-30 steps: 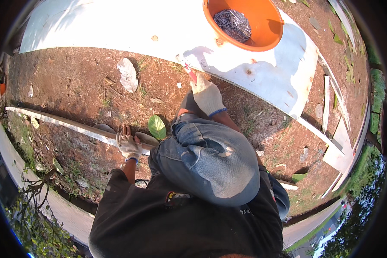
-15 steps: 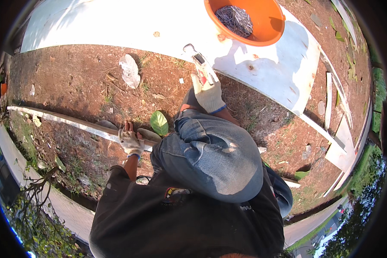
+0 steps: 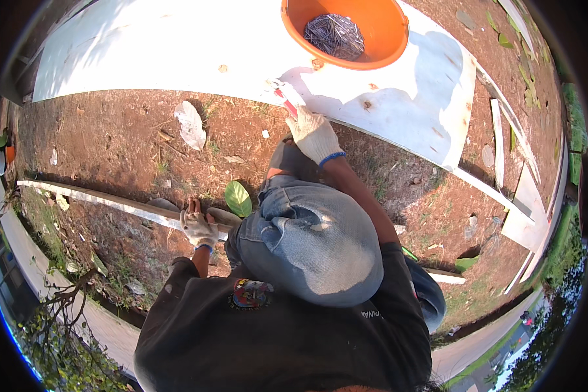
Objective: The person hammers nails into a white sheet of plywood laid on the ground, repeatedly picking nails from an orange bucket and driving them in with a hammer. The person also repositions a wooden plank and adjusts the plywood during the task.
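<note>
My left hand (image 3: 200,227), in a dirty pale work glove, grips the near end of a long narrow wooden batten (image 3: 121,204) by my left knee. The batten stretches away to the left over the dirt. Past my knee, my right hand (image 3: 315,136), in a cream knit glove with a blue cuff, is closed round a hammer (image 3: 286,101). Red shows on its handle, and its metal head is washed out by glare. The hammer's head is over the near edge of a pale plywood sheet (image 3: 157,55). An orange bucket (image 3: 389,39) stands on that sheet, holding many nails (image 3: 335,36).
Beside my left hand lies a green leaf (image 3: 238,198); a large dry leaf (image 3: 191,124) is farther out. Thin wood strips (image 3: 498,144) and a plywood offcut (image 3: 528,208) lie at the right. A leafy branch (image 3: 62,304) rises at the lower left.
My right hand has turned and shifted slightly left with the hammer, and more of my right forearm shows. My left hand keeps its hold on the batten. The whole view has shifted a little.
</note>
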The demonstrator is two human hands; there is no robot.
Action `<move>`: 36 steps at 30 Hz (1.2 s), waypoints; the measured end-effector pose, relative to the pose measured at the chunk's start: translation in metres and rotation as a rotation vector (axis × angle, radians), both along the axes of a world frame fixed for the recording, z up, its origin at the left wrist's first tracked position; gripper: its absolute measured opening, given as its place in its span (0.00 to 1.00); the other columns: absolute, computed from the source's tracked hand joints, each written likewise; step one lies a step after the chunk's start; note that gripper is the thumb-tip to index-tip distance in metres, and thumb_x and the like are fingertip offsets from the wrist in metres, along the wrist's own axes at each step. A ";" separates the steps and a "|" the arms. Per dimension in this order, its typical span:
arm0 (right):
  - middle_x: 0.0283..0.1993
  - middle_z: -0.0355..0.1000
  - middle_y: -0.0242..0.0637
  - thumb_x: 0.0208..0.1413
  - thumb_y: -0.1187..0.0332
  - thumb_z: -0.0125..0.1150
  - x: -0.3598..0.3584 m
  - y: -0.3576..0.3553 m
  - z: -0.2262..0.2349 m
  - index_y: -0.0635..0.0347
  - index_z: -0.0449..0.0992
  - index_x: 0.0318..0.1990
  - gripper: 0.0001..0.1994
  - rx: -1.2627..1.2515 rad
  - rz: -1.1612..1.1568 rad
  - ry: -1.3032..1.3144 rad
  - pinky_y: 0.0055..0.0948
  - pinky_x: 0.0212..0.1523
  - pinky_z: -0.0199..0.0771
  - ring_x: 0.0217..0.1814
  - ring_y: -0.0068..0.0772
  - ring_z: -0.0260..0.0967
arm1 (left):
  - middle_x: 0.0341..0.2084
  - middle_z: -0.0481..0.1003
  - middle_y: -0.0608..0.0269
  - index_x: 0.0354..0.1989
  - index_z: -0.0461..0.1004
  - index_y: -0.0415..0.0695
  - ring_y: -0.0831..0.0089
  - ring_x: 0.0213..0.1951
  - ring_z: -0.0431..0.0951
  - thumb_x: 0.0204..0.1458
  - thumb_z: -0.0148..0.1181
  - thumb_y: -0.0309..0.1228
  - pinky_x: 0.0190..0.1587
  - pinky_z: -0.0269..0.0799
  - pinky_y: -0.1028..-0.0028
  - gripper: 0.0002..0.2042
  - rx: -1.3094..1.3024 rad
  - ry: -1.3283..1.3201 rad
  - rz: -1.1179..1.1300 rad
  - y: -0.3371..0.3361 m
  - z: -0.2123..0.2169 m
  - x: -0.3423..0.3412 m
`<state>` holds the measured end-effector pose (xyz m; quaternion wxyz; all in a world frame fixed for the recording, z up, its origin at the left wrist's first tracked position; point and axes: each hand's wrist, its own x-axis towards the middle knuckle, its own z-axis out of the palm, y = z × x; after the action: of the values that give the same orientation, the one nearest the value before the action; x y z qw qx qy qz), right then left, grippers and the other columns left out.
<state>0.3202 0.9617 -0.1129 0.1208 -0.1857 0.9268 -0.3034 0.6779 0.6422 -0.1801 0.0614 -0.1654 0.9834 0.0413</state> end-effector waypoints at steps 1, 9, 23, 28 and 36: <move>0.34 0.78 0.50 0.65 0.57 0.62 0.008 0.003 -0.010 0.61 0.74 0.44 0.15 -0.007 0.039 0.097 0.46 0.37 0.79 0.38 0.54 0.79 | 0.72 0.63 0.46 0.71 0.64 0.35 0.55 0.71 0.63 0.52 0.56 0.38 0.75 0.49 0.52 0.36 -0.018 -0.056 0.009 -0.001 0.001 0.000; 0.32 0.78 0.54 0.67 0.58 0.60 -0.004 -0.003 -0.010 0.63 0.72 0.50 0.17 0.001 0.012 -0.073 0.51 0.36 0.79 0.38 0.58 0.80 | 0.72 0.63 0.46 0.71 0.64 0.39 0.53 0.70 0.64 0.55 0.53 0.39 0.75 0.48 0.53 0.34 -0.014 -0.081 0.018 0.006 0.011 -0.011; 0.31 0.77 0.50 0.65 0.57 0.62 0.011 -0.007 0.005 0.64 0.73 0.39 0.17 -0.290 -0.126 -0.006 0.44 0.32 0.76 0.34 0.51 0.79 | 0.68 0.67 0.48 0.65 0.70 0.39 0.48 0.68 0.66 0.54 0.64 0.40 0.70 0.57 0.50 0.31 0.069 -0.001 0.110 -0.007 0.001 -0.013; 0.34 0.78 0.53 0.65 0.57 0.62 0.006 0.040 -0.009 0.65 0.75 0.42 0.16 -0.212 -0.284 -0.226 0.50 0.39 0.76 0.40 0.60 0.79 | 0.54 0.74 0.47 0.59 0.72 0.40 0.52 0.56 0.76 0.60 0.65 0.38 0.59 0.71 0.54 0.22 0.296 0.345 0.300 0.037 0.045 -0.161; 0.39 0.79 0.59 0.64 0.53 0.61 0.027 0.075 -0.017 0.58 0.77 0.56 0.21 -0.225 -0.430 -0.393 0.55 0.46 0.75 0.45 0.66 0.77 | 0.33 0.79 0.53 0.44 0.78 0.45 0.54 0.37 0.83 0.57 0.62 0.27 0.45 0.77 0.59 0.08 0.200 0.784 -0.869 0.158 0.189 -0.507</move>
<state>0.3476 1.0364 -0.1298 0.2095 0.0647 0.8642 -0.4528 0.1709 0.8006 0.0094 -0.2800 0.2868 0.9015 0.1630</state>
